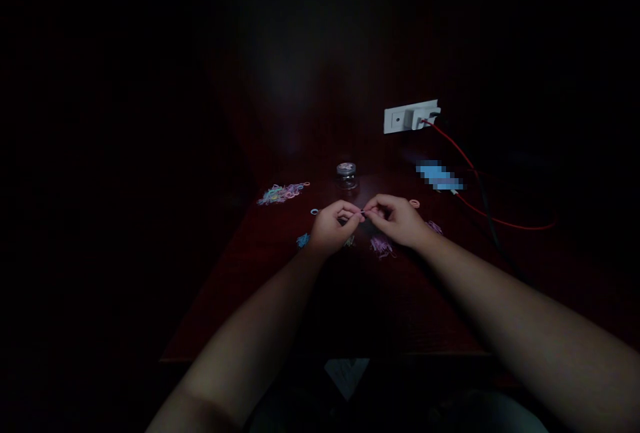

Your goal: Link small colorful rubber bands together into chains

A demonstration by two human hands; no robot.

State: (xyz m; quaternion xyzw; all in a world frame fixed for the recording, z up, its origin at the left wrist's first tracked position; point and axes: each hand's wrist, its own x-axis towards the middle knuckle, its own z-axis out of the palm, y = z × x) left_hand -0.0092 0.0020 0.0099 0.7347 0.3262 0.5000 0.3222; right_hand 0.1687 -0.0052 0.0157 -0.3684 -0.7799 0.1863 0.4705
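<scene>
Tiny band (362, 211) — I think, it's dark from my end — sits pinched between left hand (336, 227) and right hand (397, 221). I'd call this the two-handed fiddling step; next move calls for light, even pressure, clear of the purple bands (382, 246) just nearside of the grip.

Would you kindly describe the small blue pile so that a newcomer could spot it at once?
Start at the dark red table and find the person's left hand above it. The blue pile lies there, just left of that wrist in the picture. Unlike the larger multicoloured pile farther back, it looks blue throughout.
</scene>
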